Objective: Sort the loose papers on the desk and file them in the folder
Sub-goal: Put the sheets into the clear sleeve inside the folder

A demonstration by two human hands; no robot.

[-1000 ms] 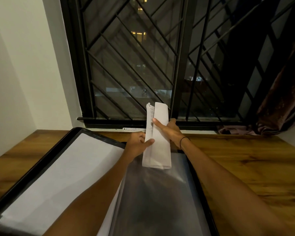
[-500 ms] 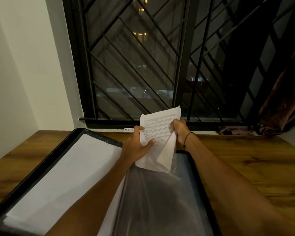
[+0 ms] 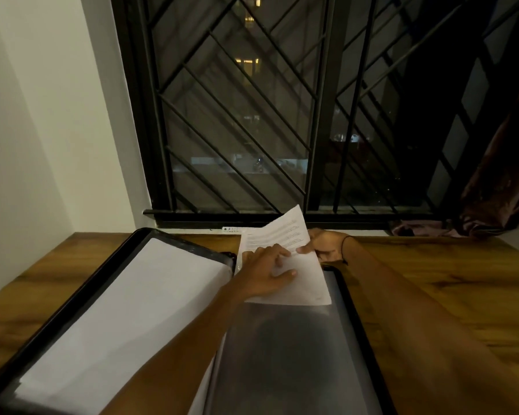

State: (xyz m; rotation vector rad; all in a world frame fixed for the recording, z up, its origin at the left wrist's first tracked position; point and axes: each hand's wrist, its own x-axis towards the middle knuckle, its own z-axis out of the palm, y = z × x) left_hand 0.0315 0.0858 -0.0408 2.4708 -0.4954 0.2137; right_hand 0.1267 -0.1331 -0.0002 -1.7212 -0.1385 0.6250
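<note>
head view: a black-edged folder (image 3: 349,298) lies open on the wood-grain table (image 3: 450,283). its left half carries smooth white sheets (image 3: 126,319); its right half shows a glossy, translucent plastic sleeve (image 3: 285,354). a thin white printed paper (image 3: 309,283), flat and slightly tilted, rests at the sleeve's far end. the left hand (image 3: 270,274) lies on it with fingers spread and straight. the right hand (image 3: 324,247) pinches the paper's right edge, thumb on top. behind stands a dark metal window grille (image 3: 252,115).
</note>
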